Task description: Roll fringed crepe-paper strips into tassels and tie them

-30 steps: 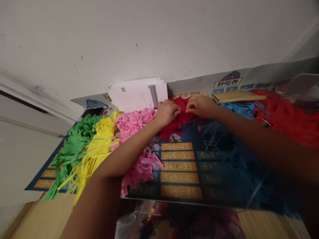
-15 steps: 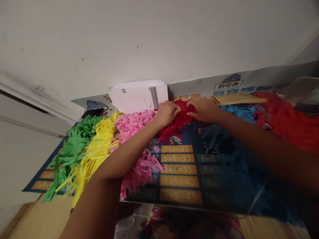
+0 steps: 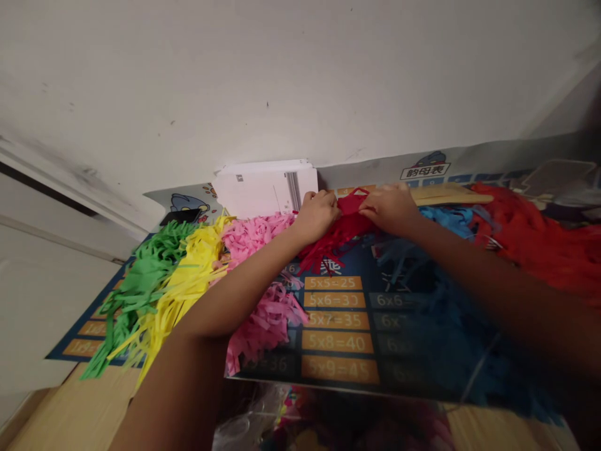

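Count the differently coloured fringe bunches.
6, left to right: green, yellow, pink, dark red bunch at left hand and right hand, blue, bright red bunch. More may be hidden.

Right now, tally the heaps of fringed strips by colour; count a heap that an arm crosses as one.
Green fringe heap: 1
Yellow fringe heap: 1
Pink fringe heap: 1
Crimson fringe heap: 1
Blue fringe heap: 1
Bright red fringe heap: 1
Total: 6
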`<state>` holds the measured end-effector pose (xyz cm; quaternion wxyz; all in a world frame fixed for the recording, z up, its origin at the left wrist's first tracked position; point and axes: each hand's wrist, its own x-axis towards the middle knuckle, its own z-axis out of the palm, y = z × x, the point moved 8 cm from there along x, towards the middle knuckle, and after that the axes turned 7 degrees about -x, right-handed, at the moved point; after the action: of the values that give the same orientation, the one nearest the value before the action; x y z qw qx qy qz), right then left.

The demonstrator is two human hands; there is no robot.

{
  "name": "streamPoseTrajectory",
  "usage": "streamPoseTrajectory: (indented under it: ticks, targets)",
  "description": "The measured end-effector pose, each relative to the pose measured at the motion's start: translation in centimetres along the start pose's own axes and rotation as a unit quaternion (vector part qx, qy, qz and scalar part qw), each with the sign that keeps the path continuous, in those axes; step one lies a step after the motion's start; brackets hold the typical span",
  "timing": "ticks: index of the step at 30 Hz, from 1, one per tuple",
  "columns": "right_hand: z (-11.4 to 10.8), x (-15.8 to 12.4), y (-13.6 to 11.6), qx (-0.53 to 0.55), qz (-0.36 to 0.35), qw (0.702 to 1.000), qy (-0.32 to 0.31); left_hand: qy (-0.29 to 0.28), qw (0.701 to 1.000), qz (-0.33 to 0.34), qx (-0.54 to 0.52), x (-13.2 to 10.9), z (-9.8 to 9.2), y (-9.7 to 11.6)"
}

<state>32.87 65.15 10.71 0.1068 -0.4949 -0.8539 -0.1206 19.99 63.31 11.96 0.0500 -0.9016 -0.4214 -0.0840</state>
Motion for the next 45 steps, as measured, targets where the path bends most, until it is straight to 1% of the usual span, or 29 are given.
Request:
streamPoseTrajectory:
  ticks: [5, 8, 11, 13, 18, 23, 28, 31, 35, 38, 40, 42, 44, 45]
  targets:
    - [-0.2, -0.5, -0.9, 0.013, -0.021, 1.000, -0.019, 0.010, 0.996, -0.031, -0.078, 0.2, 0.3, -0.6]
    - [0.3, -0.7, -1.5, 0.029, -0.045, 0.998, -0.045, 0.006, 0.990, -0.025, -0.141, 0.2, 0.9, -0.6]
    - [1.0, -1.0, -1.8, 0.070, -0.062, 0.993, -0.068, -0.004, 0.984, -0.020, -0.178, 0.1, 1.6, -0.4]
    - [1.4, -1.0, -1.8, 0.087, -0.065, 0.991, -0.071, -0.008, 0.981, -0.026, -0.194, -0.1, 2.1, -0.4]
    - [2.2, -1.0, -1.7, 0.092, -0.072, 0.990, -0.077, -0.015, 0.970, -0.030, -0.240, -0.3, 3.1, -0.6]
    - [2.7, -1.2, -1.4, 0.102, -0.065, 0.990, -0.070, -0.011, 0.964, -0.016, -0.266, -0.3, 3.3, -0.5]
    - [3.2, -1.4, -1.2, 0.149, -0.051, 0.985, -0.067, -0.005, 0.955, -0.017, -0.297, -0.5, 3.8, -0.5]
    - [3.2, -1.4, -1.4, 0.144, -0.053, 0.986, -0.070, -0.014, 0.954, -0.013, -0.299, -0.5, 4.3, -0.4]
    - [3.2, -1.4, -1.3, 0.136, -0.052, 0.987, -0.072, 0.020, 0.959, 0.031, -0.283, -0.3, 3.4, 0.0]
    - [3.1, -1.4, -1.2, 0.128, -0.054, 0.988, -0.075, 0.012, 0.959, 0.045, -0.281, -0.2, 3.2, 0.2]
    - [2.5, -1.7, -1.4, 0.111, -0.054, 0.990, -0.066, 0.009, 0.961, 0.041, -0.273, -0.1, 3.2, 0.2]
    - [1.4, -2.3, -2.1, 0.087, -0.052, 0.994, -0.038, 0.016, 0.968, 0.026, -0.249, -0.1, 3.1, 0.2]
    - [0.1, -3.2, -3.6, 0.053, -0.067, 0.996, -0.009, 0.018, 0.976, -0.001, -0.216, -0.1, 3.2, 0.1]
    - [-0.2, -3.7, -4.6, 0.031, -0.075, 0.997, -0.008, 0.015, 0.979, -0.014, -0.204, 0.0, 3.3, 0.1]
